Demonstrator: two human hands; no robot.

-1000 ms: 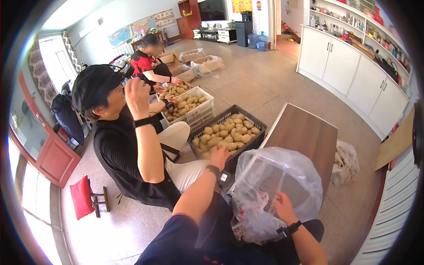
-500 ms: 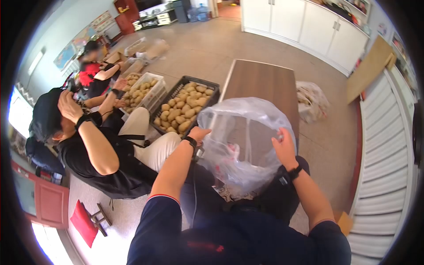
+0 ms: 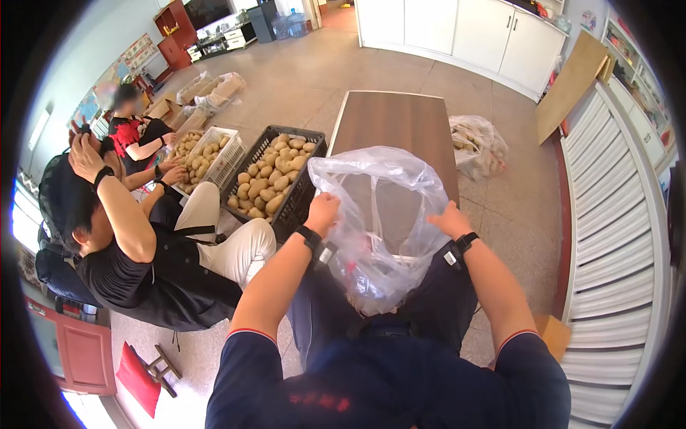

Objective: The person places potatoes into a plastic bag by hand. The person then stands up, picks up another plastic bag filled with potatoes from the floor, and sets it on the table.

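Note:
A large clear plastic bag (image 3: pixel 379 279) is spread wide over my lap, its mouth gaping upward in front of the brown table. My left hand (image 3: pixel 324 214) is closed on the bag's left rim. On the opposite side, my right hand (image 3: pixel 450 220) pinches the right rim between thumb and fingers. Some reddish marks show through the crumpled lower part of the bag; I cannot tell what they are. Left of the bag stands a black crate (image 3: pixel 291 191) heaped with potatoes (image 3: pixel 271 175).
The brown table (image 3: pixel 393 118) stands ahead. A white crate (image 3: pixel 227 159) of potatoes is beyond the black one. A filled plastic bag (image 3: pixel 477 146) lies right of the table. One person (image 3: pixel 157 264) sits close on my left, another (image 3: pixel 132 129) farther back. A radiator (image 3: pixel 614 214) lines the right.
The view has swung to the right, so the room appears shifted left. My right hand's fingers have closed on the bag's rim. The bag's mouth stays spread.

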